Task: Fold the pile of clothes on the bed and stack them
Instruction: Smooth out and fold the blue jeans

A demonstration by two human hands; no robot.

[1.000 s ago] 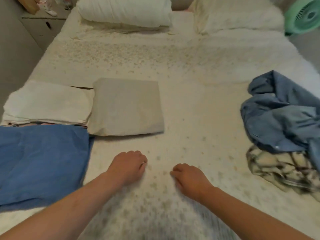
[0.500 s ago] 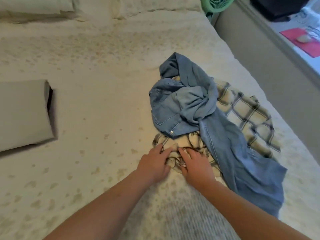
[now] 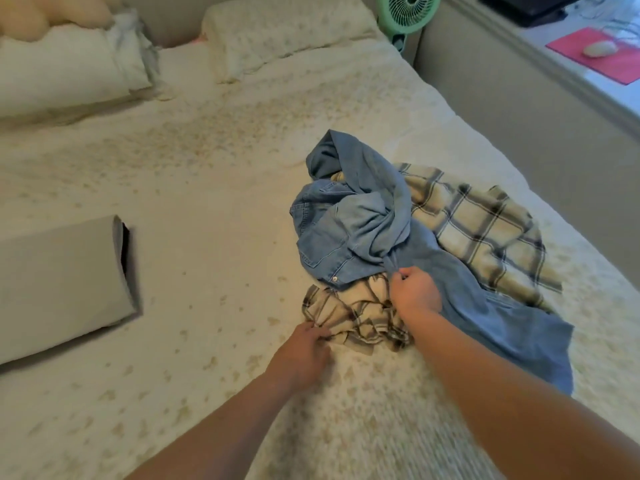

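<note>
Both hands have split apart: the right hand now pinches the denim shirt, the left hand grips the plaid shirt, starting to untangle the pile.

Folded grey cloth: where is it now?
Head view, far left on the bed: the folded grey cloth lies flat, well apart from the crumpled blue denim garment.

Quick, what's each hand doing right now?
Left hand: pinching the edge of the plaid shirt.
Right hand: fingers curled, pinching the denim garment.
</note>
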